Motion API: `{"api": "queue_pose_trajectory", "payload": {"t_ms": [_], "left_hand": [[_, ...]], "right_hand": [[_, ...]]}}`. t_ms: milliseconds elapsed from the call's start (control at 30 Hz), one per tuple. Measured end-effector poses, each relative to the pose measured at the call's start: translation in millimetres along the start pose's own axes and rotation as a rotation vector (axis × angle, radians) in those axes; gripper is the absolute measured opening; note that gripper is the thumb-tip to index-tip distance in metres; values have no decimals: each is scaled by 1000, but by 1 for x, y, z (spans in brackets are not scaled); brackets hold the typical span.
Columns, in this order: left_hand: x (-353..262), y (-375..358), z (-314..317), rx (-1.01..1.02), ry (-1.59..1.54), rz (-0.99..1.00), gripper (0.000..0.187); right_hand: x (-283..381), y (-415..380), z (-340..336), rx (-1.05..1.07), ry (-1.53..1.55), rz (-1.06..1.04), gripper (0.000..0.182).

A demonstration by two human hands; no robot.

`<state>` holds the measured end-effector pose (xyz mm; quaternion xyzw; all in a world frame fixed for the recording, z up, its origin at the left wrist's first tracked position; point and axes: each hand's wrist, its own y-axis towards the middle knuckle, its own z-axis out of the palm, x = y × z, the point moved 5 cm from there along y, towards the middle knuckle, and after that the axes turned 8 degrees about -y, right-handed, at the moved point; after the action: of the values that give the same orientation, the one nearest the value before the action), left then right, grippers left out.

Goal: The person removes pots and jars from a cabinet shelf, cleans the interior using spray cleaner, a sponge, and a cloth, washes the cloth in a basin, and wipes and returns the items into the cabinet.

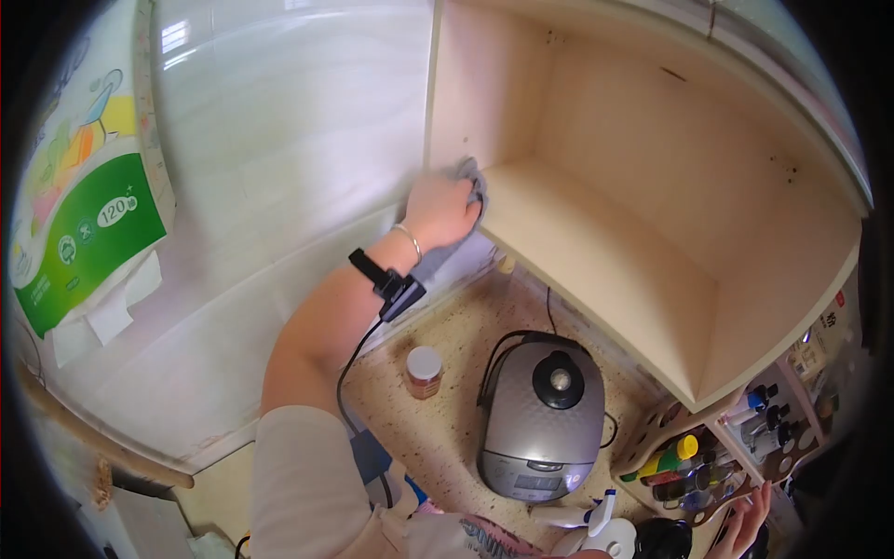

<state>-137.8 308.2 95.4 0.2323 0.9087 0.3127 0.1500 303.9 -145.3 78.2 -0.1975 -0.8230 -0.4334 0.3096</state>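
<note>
A gray cloth [477,191] is held in the left hand [442,212], with the fingers curled tight around it. The cloth is bunched up and is pressed to the front left corner of an open wooden cupboard [633,121], where the side and the bottom board are joined. Part of the cloth is left hanging under the hand. A shiny bangle [408,240] and a black strap [377,275] are worn on the left arm.

The right hand [745,524] is seen low down at the right, partly cut off by the edge of the view. Its fingers are held out straight, close to a rack [717,424] full of bottles. It cannot be told if anything is held or touched by it. A bottle with a yellow cap [687,447] is kept in the rack.

Below the cupboard, a rice cooker [543,419] is set on the speckled counter [458,429], with its lid closed. A small jar with a white lid [424,371] is placed to the left of it, well apart. A green and white tissue pack [98,224] is hung on the wall [298,112] at the far left, with a tissue pulled partly out.
</note>
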Motion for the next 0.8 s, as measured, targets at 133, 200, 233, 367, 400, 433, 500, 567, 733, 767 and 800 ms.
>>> {"api": "queue_pose_trajectory", "payload": {"t_ms": [133,200,233,367,400,433,500,567,733,767,800], "left_hand": [[-30,-8,-13,60,-1,74,29],[-23,-1,-8,200,-2,11,35],[-20,7,-4,282,33,-13,37],[-9,44,22,537,60,2,49],[-4,56,30,585,61,36,53],[3,69,41,667,66,30,56],[3,95,60,837,74,24,62],[-3,115,72,860,135,-9,65],[-19,159,99,953,214,-38,70],[-15,168,109,906,180,-67,71],[0,183,134,867,167,-29,71]], "right_hand": [[-15,-7,-16,5,-80,-54,29],[-20,-6,-24,-28,-104,-17,29],[-24,-8,-26,-43,-116,11,30],[-53,-4,-22,-88,-20,120,31],[-61,-2,-19,-91,-14,119,32],[-66,1,-16,-93,-10,117,33],[-70,9,-5,-63,-62,56,34],[-79,8,5,-48,33,148,35],[-81,1,18,-72,-11,207,31],[-87,-3,16,-94,-16,229,30],[-90,-8,14,-120,-20,250,29]]}}
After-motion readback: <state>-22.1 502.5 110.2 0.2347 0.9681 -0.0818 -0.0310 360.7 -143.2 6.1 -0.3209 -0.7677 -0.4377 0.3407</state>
